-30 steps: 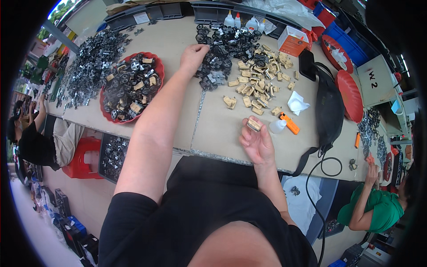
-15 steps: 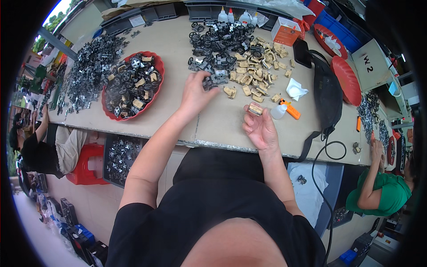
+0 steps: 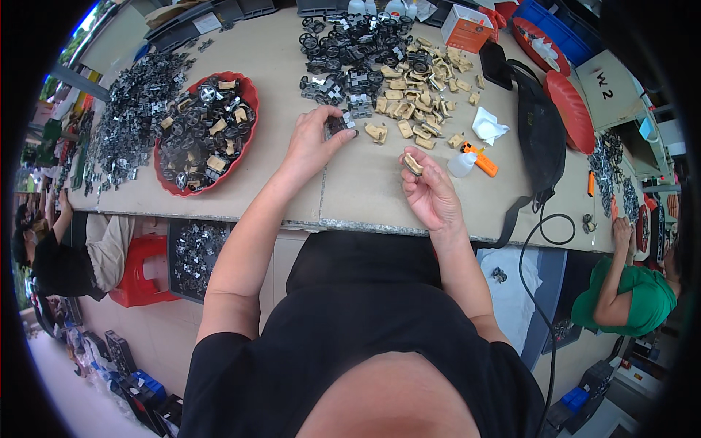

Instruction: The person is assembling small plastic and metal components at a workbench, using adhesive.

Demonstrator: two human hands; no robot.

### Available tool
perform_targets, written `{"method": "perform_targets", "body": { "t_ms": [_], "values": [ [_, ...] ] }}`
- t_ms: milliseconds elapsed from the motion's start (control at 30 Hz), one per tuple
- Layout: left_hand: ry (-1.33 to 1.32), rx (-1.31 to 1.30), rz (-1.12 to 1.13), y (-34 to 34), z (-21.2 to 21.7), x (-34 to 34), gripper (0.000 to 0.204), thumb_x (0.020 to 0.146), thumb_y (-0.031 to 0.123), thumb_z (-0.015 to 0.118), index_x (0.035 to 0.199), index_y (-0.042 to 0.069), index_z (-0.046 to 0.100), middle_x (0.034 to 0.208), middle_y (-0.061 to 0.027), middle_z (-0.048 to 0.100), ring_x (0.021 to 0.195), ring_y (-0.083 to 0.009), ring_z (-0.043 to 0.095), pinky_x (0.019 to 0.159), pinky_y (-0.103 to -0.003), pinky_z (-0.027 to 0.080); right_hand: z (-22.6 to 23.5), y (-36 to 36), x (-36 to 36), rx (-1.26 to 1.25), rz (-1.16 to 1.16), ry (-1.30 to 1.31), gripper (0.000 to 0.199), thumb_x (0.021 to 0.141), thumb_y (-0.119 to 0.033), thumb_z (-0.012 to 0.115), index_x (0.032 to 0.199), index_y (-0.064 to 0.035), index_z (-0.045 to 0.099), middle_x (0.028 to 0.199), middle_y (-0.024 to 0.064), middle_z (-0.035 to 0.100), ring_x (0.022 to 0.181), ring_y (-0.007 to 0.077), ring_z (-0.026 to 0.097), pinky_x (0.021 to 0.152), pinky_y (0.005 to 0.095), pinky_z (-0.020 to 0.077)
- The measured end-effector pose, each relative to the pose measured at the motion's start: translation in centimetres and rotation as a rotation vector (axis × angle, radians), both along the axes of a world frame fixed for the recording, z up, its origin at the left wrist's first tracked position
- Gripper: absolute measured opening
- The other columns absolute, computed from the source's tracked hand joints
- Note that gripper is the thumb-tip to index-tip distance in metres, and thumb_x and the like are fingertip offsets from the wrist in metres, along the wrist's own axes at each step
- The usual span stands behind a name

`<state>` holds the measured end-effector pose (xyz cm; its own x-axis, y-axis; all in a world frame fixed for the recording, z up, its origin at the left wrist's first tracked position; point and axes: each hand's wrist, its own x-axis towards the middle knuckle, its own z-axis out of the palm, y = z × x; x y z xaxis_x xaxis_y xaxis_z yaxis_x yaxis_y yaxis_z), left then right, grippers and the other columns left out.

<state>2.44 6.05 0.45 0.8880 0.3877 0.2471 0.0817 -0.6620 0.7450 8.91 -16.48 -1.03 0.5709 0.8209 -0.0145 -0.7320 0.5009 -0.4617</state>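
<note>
My left hand [image 3: 312,143] is closed on a small dark toy-car chassis [image 3: 340,124], held between thumb and fingers just in front of the pile of black wheeled chassis [image 3: 350,55]. In my right hand [image 3: 436,196] a small beige plastic piece [image 3: 413,164] is pinched at the fingertips, its hollow side partly showing. Many similar beige pieces [image 3: 409,109] lie loose beyond it on the table. A small white bottle [image 3: 461,165] and an orange tool [image 3: 483,162] rest just right of my right hand.
A red scalloped tray [image 3: 253,120] of chassis and beige pieces sits left, beside a heap of dark parts [image 3: 135,109]. To the right are crumpled white tissue [image 3: 489,126], a black bag [image 3: 540,124] and a red tray [image 3: 572,117]. Other people work at both sides.
My left hand has lifted the chassis away from the front of the pile. My right hand has tilted the beige piece. The whole view has shifted slightly.
</note>
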Motion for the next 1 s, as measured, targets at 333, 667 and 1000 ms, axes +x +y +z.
{"method": "perform_targets", "body": {
  "t_ms": [333,667,1000],
  "values": [
    [0.048,-0.204,-0.041,0.6,-0.4,0.4,0.032,0.068,0.011,0.07,0.095,0.0,0.057,0.087,-0.0074,0.058,0.083,-0.014,0.053,0.072,-0.026,0.043,0.1,0.1,-0.1,-0.07,0.0,-0.071,0.039,0.081,-0.008,0.062,0.116,0.0016,0.047,0.101,0.009,0.058,0.079,0.0118,0.057,0.068,0.0213,0.0483],
    [0.016,-0.778,-0.225,-0.9,0.6,-2.8,0.031,0.071,0.0,0.066,0.099,0.004,0.053,0.102,-0.0044,0.053,0.085,-0.0085,0.053,0.076,-0.021,0.044,1.1,0.6,-0.8,-0.246,-0.093,-0.193,0.039,0.079,-0.003,0.062,0.114,0.0015,0.047,0.1,0.0083,0.057,0.079,0.0115,0.058,0.069,0.0231,0.0496],
    [-0.045,-1.238,-0.365,-4.8,0.2,-4.9,0.033,0.076,-0.002,0.063,0.105,0.003,0.049,0.113,-0.0095,0.051,0.104,-0.0185,0.052,0.092,-0.032,0.042,1.3,1.3,-1.9,-0.382,-0.049,-0.427,0.038,0.077,0.0,0.064,0.111,0.0033,0.048,0.097,0.0083,0.057,0.081,0.0104,0.059,0.071,0.0236,0.0511]
  ]
}}
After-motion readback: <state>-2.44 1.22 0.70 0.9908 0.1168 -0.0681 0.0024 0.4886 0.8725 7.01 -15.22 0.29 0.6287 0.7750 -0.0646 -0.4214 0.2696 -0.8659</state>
